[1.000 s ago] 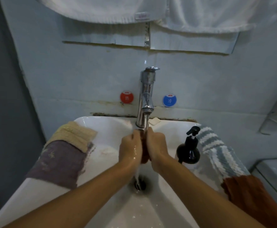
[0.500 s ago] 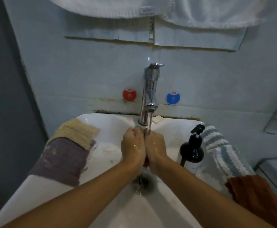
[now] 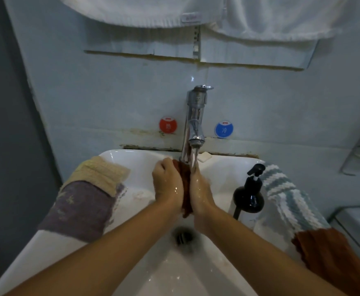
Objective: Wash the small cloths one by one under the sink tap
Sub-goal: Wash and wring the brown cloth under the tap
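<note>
White sink, tap running. Left hand and right hand clamp their grip on a rust-red cloth squeezed between them under the stream. Mid-wash; next, I'd judge, wring and swap cloths.

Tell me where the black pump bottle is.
The black pump bottle stands on the sink's right rim, between the hands and the striped cloth.

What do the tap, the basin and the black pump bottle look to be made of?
Tap: polished chromed metal, judging by its mirror-like reflections. Basin: glossy white ceramic, likely, with bright highlights on its rim. Pump bottle: dark glossy glass or plastic; cannot tell which.
</note>
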The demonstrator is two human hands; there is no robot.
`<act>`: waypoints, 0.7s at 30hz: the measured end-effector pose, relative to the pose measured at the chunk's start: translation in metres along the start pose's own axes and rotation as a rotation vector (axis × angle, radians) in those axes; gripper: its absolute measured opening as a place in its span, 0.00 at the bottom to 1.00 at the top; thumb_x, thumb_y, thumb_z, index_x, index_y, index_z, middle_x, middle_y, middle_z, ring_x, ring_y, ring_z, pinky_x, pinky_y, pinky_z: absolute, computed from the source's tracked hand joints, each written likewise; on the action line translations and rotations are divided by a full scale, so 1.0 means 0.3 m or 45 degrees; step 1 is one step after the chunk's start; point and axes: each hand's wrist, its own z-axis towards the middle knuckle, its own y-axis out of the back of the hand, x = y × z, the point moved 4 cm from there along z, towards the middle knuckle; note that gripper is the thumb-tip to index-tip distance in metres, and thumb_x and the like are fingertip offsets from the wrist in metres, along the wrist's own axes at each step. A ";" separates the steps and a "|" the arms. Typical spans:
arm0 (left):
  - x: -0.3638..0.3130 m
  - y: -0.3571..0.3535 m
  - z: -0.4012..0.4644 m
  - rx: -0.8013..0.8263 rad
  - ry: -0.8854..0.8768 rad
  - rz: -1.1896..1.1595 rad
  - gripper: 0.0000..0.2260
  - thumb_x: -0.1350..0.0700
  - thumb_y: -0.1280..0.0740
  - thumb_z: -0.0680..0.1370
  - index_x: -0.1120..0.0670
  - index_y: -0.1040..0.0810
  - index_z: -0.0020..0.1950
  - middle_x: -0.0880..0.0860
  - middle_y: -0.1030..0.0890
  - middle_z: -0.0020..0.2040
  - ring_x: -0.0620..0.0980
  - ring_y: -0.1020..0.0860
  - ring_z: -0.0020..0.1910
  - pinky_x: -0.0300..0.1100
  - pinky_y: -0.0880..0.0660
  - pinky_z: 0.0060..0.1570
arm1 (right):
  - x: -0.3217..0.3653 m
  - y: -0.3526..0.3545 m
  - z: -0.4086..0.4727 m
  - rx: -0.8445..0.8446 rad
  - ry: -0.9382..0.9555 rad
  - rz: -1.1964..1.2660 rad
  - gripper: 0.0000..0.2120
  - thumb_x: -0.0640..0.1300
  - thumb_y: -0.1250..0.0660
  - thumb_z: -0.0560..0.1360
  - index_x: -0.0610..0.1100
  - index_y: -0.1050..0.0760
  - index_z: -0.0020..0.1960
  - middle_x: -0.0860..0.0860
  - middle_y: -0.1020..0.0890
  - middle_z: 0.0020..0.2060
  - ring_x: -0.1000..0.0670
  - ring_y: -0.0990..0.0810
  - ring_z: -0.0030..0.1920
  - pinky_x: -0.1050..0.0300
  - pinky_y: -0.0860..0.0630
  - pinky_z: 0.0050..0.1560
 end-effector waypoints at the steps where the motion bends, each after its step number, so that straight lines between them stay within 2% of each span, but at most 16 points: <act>1: 0.010 -0.009 -0.008 0.050 -0.052 0.079 0.12 0.52 0.46 0.83 0.55 0.26 0.49 0.54 0.22 0.43 0.53 0.21 0.45 0.50 0.22 0.50 | 0.002 0.002 0.006 -0.032 0.044 -0.016 0.18 0.59 0.46 0.83 0.49 0.23 0.52 0.47 0.17 0.45 0.48 0.18 0.48 0.50 0.20 0.52; 4: 0.030 -0.021 -0.026 0.124 -0.176 0.224 0.11 0.51 0.45 0.83 0.53 0.27 0.45 0.53 0.22 0.39 0.53 0.22 0.42 0.51 0.23 0.47 | 0.030 0.010 0.027 -0.134 0.206 -0.248 0.14 0.54 0.43 0.84 0.48 0.23 0.53 0.48 0.17 0.45 0.48 0.18 0.47 0.53 0.20 0.49; 7: 0.042 -0.011 -0.009 0.115 -0.227 0.269 0.11 0.53 0.43 0.83 0.54 0.26 0.44 0.55 0.22 0.39 0.55 0.21 0.42 0.54 0.21 0.46 | 0.025 0.014 0.034 -0.075 0.196 -0.310 0.14 0.50 0.44 0.85 0.45 0.22 0.50 0.47 0.17 0.42 0.50 0.18 0.44 0.58 0.20 0.42; 9: 0.056 -0.005 0.003 0.111 -0.206 0.307 0.12 0.55 0.43 0.83 0.55 0.25 0.43 0.55 0.22 0.39 0.53 0.21 0.41 0.50 0.21 0.43 | 0.021 0.014 0.027 -0.077 0.187 -0.355 0.15 0.48 0.44 0.85 0.45 0.22 0.48 0.47 0.18 0.40 0.51 0.18 0.41 0.60 0.21 0.38; 13: 0.074 -0.013 0.017 0.116 -0.068 0.339 0.13 0.56 0.43 0.82 0.58 0.22 0.44 0.54 0.21 0.38 0.53 0.20 0.40 0.47 0.21 0.41 | 0.004 0.000 0.054 -0.136 0.243 -0.507 0.15 0.46 0.43 0.84 0.43 0.21 0.47 0.45 0.17 0.40 0.48 0.17 0.42 0.50 0.17 0.47; 15: 0.069 -0.011 0.002 0.129 -0.027 0.300 0.14 0.56 0.43 0.82 0.58 0.22 0.44 0.54 0.21 0.38 0.52 0.21 0.39 0.45 0.23 0.38 | -0.002 0.002 0.062 -0.156 0.251 -0.539 0.15 0.46 0.43 0.84 0.43 0.20 0.46 0.45 0.17 0.40 0.47 0.16 0.42 0.47 0.17 0.48; 17: 0.062 -0.021 -0.013 0.143 -0.022 0.279 0.14 0.55 0.44 0.83 0.57 0.23 0.44 0.55 0.21 0.39 0.52 0.21 0.40 0.45 0.22 0.39 | -0.012 0.016 0.077 -0.117 0.233 -0.517 0.15 0.46 0.43 0.84 0.43 0.20 0.47 0.45 0.17 0.40 0.48 0.17 0.41 0.54 0.17 0.42; 19: 0.046 -0.026 -0.045 0.145 0.031 0.264 0.13 0.53 0.46 0.84 0.54 0.27 0.45 0.54 0.23 0.40 0.50 0.23 0.39 0.42 0.26 0.35 | -0.023 0.038 0.081 -0.088 0.139 -0.450 0.16 0.48 0.44 0.85 0.43 0.21 0.49 0.45 0.17 0.39 0.52 0.19 0.36 0.65 0.23 0.31; 20: 0.059 -0.036 -0.039 0.155 0.086 0.241 0.12 0.52 0.47 0.84 0.53 0.27 0.46 0.55 0.23 0.41 0.49 0.23 0.39 0.40 0.28 0.33 | -0.025 0.048 0.077 -0.074 0.098 -0.412 0.16 0.49 0.45 0.85 0.43 0.22 0.50 0.46 0.18 0.39 0.53 0.20 0.34 0.66 0.25 0.29; 21: 0.061 -0.039 -0.038 0.186 0.135 0.204 0.12 0.50 0.47 0.84 0.54 0.27 0.50 0.56 0.22 0.43 0.50 0.22 0.41 0.41 0.26 0.34 | -0.029 0.052 0.079 -0.060 0.088 -0.379 0.16 0.51 0.46 0.85 0.44 0.22 0.51 0.47 0.17 0.40 0.53 0.19 0.37 0.64 0.22 0.33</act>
